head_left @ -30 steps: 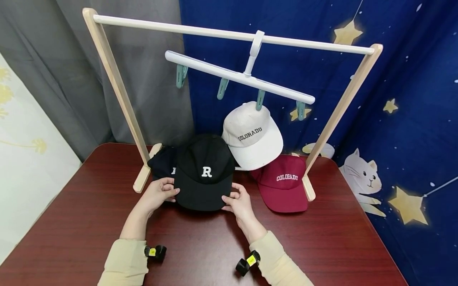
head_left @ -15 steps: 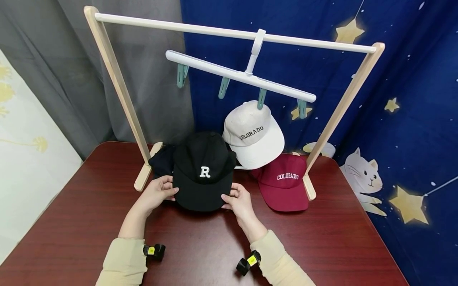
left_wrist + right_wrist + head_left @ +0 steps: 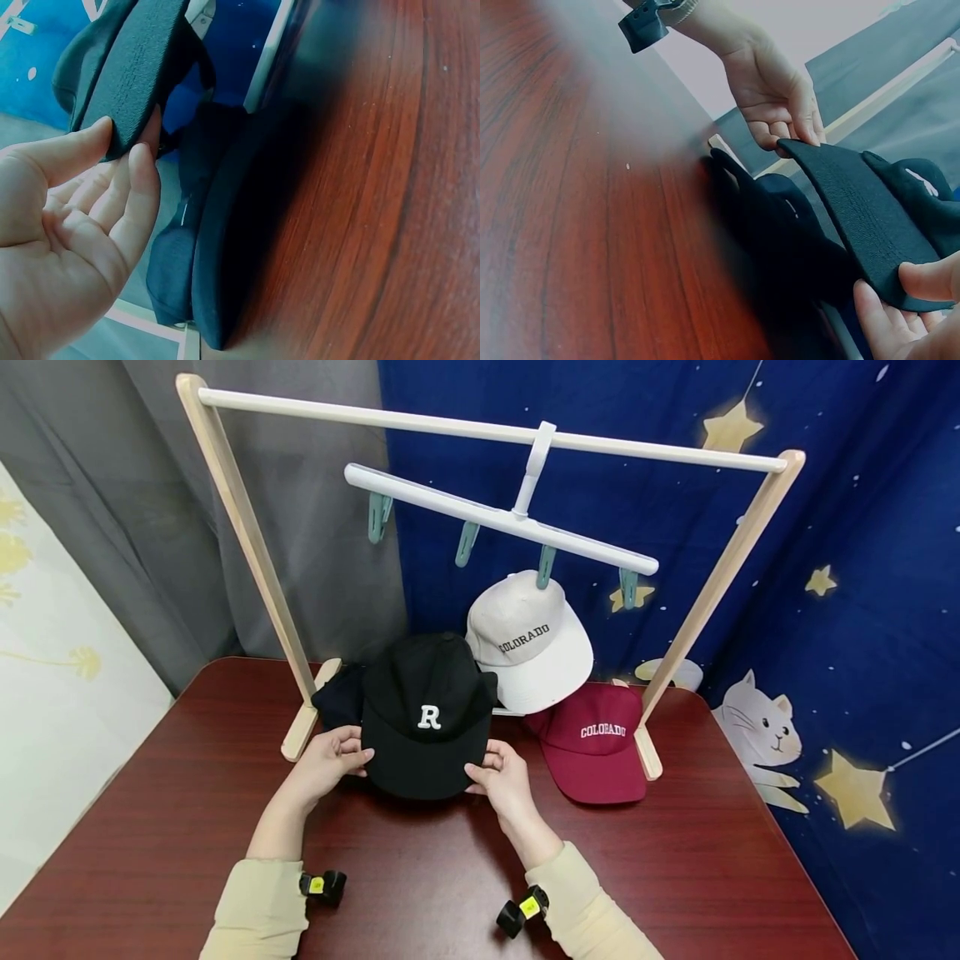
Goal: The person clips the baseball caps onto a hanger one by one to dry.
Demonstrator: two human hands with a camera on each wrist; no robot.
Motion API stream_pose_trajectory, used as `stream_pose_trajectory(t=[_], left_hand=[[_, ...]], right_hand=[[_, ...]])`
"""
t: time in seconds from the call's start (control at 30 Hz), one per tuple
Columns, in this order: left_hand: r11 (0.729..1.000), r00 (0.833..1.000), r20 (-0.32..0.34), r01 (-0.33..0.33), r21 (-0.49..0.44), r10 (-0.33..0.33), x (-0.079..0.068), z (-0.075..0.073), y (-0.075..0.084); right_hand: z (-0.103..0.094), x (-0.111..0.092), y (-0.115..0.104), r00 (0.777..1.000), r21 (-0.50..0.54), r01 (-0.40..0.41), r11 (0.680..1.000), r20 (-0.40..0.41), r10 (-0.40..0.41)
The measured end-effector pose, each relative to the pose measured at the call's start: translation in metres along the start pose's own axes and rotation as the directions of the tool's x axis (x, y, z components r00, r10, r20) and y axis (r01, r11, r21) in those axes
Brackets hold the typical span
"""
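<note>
Compared with one second earlier, the black baseball cap (image 3: 427, 743) with the white "R" has shifted slightly up and left and now covers the white letter of the navy cap (image 3: 341, 697); the hold on it is unchanged. The black cap is held in front of the left half of the wooden garment rack (image 3: 245, 539), bill (image 3: 862, 214) toward the person; left hand (image 3: 330, 766) pinches the left corner of the bill, right hand (image 3: 504, 781) pinches the right corner, thumbs on the upper face, fingers beneath; the bill is raised off the tabletop (image 3: 405, 868).

Handling estimate: light; bill fairly stiff, crown soft and liable to fold; matt cloth, unlikely to slip; breakage not a concern. Grasp points: both bill corners, as held; gripping the crown would probably crumple it.

Navy cap: beside the rack's left foot, partly hidden by the black cap; raise rather than drag, to avoid snagging. Off-white cap (image 3: 525, 647): below the rack's crossbar (image 3: 337, 412), right of centre, a teal clip (image 3: 547, 567) overlapping its crown; whether the clip bites cannot be told. Burgundy cap (image 3: 596, 752): at the rack's right foot. White clip hanger (image 3: 502, 518): hooked on the rack's crossbar, limiting upward room; widest room for moving: tabletop in front of the rack.
</note>
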State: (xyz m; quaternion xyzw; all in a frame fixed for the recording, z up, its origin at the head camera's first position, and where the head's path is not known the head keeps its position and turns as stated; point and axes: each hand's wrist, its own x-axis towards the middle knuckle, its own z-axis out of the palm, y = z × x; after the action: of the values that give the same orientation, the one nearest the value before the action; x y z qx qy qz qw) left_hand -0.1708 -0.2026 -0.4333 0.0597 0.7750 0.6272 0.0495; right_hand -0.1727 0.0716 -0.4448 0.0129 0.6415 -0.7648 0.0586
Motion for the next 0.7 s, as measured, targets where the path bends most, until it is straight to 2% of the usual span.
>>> stream_pose_trajectory(t=[0.7], left_hand=[[0.998, 0.998, -0.033, -0.058, -0.027, 0.057, 0.006, 0.005, 0.005]], right_hand=[[-0.001, 0.005, -0.014, 0.996, -0.017, 0.084, 0.996, 0.013, -0.084]])
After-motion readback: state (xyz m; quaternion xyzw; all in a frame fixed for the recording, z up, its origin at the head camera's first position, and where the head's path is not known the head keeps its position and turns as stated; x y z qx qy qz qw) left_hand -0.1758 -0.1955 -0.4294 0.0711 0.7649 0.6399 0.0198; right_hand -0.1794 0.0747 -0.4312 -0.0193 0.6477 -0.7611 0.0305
